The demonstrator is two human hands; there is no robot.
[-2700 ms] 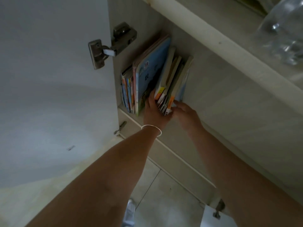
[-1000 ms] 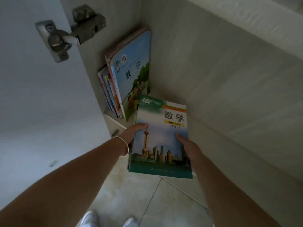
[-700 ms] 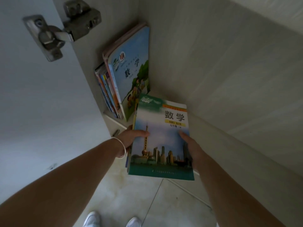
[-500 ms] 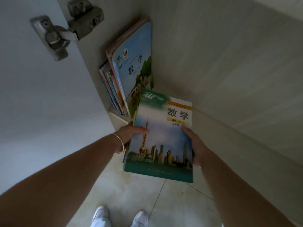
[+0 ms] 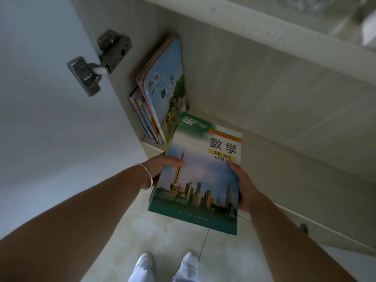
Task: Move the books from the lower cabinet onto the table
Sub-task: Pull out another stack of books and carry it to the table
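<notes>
Gripping the stack (image 5: 200, 176) flat, out over the floor near the cabinet (image 5: 284, 88): left hand (image 5: 162, 166) and right hand (image 5: 243, 190) clamp opposite edges, thumbs on the cover. More books (image 5: 160, 94) stand far left inside. Best kept level and squeezed evenly, lest lower books slip.

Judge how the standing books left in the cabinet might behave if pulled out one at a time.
The standing books look thin and soft-covered, so probably floppy. They lean against the cabinet wall, so the rest may slump or slide. Glossy covers could be slippery.
</notes>
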